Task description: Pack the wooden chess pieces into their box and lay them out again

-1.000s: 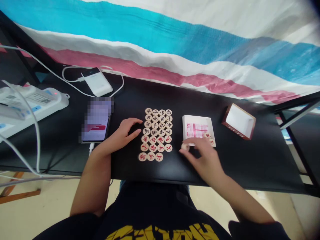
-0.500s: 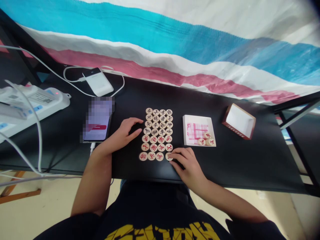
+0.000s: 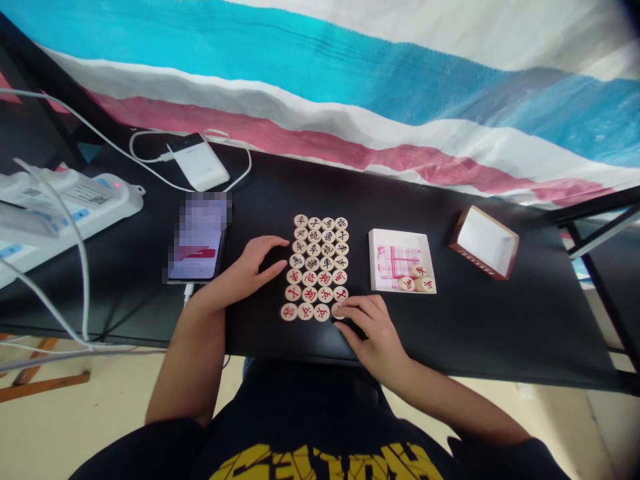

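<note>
Left hand: the left hand (image 3: 247, 270) lies flat on the desk just left of the pieces, fingers loosely spread, holding nothing.
Right hand: the right hand (image 3: 373, 331) sits at the lower right corner of the pieces, fingers close together and curled, fingertips (image 3: 345, 307) on the last bottom-row piece (image 3: 338, 311); cannot tell if pinching.
Pieces: round wooden chess pieces (image 3: 315, 267) stand in a tight block of rows of four, mid-desk, black characters in upper rows, red in lower; most characters too small to read for sure.
Right of block: a white card (image 3: 387, 260) with a pink grid print, three more wooden pieces (image 3: 417, 280) on its lower right corner; small gap to the right hand.
Far right: a shallow wood-edged box (image 3: 484, 242), white inside, apart from the card.
Left side: a phone (image 3: 197, 260), screen pixelated, plugged into a white cable (image 3: 187, 293); a white power bank (image 3: 199, 161) behind it; a white power strip (image 3: 70, 197) with small labels, red light on.
Surface: smooth black desk (image 3: 500, 333), front edge just below the hands.
Behind: a striped cloth (image 3: 320, 87) in blue, white and pink, wrinkled.
Person: dark shirt (image 3: 320, 447), yellow lettering, unreadable.
</note>
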`<state>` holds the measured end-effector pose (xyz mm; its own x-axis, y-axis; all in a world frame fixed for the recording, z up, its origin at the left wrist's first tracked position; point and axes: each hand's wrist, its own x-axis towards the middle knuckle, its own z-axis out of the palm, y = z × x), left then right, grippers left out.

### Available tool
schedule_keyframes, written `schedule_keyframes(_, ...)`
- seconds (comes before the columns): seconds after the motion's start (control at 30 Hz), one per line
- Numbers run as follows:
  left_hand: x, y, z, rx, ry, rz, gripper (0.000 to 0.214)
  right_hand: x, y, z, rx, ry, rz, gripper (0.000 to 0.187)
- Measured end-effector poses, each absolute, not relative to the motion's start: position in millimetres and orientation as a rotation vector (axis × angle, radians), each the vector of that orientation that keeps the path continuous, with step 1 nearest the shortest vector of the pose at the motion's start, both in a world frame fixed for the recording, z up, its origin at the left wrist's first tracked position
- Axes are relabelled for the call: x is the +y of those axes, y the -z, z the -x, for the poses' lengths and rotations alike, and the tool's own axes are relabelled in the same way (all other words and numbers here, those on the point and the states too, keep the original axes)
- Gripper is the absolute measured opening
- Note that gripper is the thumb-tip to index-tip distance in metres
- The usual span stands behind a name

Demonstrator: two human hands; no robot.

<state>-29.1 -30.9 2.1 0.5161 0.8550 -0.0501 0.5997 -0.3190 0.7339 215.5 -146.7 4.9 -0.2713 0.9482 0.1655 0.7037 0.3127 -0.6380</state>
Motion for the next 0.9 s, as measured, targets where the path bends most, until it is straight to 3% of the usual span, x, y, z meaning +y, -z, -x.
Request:
schedule_keyframes(0.13, -57, -15, 31, 1.122, -0.435, -2.066, 0.063, -144, -9, -212, -2.077, -0.551, 1.473, 0.03)
schedule_keyframes(0.33, -86, 0, 23, 0.902, -0.256, -2.402, 0.076, -130, -5, -196, -2.321, -0.375, 1.487, 0.06)
schedule_keyframes(0.9, -84, 12, 17, 0.944, -0.208, -2.746, 0.073, -125, 9, -182, -2.242, -0.296, 1.625, 0.055)
